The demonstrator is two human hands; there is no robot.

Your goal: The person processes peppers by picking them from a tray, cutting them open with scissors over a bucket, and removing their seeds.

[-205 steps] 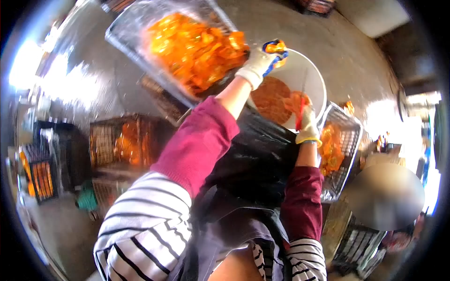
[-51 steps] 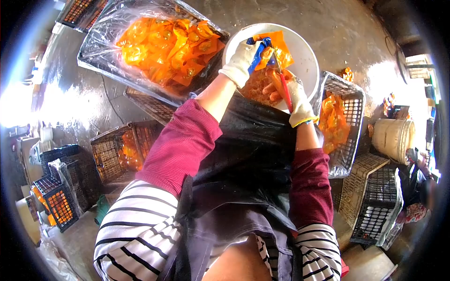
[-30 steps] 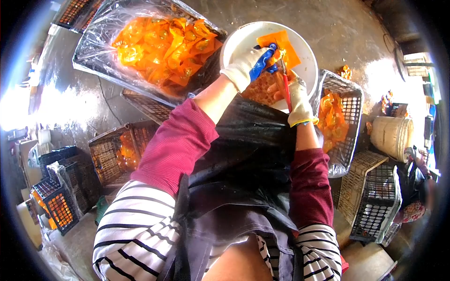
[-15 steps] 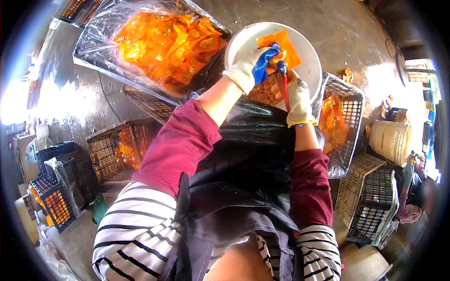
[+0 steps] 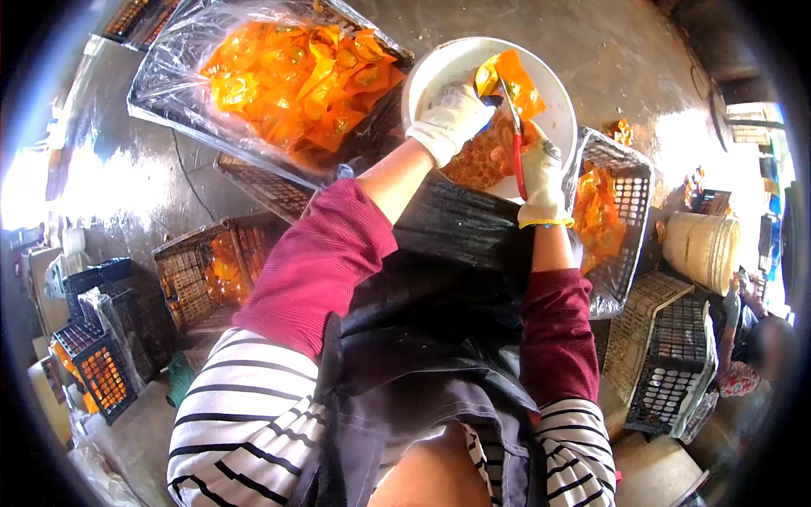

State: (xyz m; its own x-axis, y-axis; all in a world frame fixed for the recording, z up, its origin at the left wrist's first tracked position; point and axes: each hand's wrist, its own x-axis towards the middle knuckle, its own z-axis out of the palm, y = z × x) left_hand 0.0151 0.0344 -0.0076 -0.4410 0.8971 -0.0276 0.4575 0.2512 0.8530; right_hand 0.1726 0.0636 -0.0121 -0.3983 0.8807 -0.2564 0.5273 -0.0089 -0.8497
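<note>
My left hand (image 5: pixel 454 114), in a white and blue glove, is closed at the lower edge of an orange plastic packet (image 5: pixel 517 83); its fingertips are partly hidden. My right hand (image 5: pixel 541 169), gloved with bare fingertips showing, grips red-handled scissors (image 5: pixel 518 156). Their blades point upward and lie against the packet. Both hands are over a large white bucket (image 5: pixel 424 69), which has small orange-brown pieces (image 5: pixel 475 165) in the bottom.
Left of the bucket, a plastic-lined crate (image 5: pixel 152 101) holds a heap of orange packets (image 5: pixel 304 80). Another crate (image 5: pixel 635 190) with packets stands at the right. More crates (image 5: pixel 676 363), a beige bucket (image 5: pixel 701 249) and a person (image 5: pixel 743 355) are farther right.
My left hand has rotated, hiding most of its blue fingers. The orange packet has gone from spread flat to folded and tilted, and the scissor blades now show against it.
</note>
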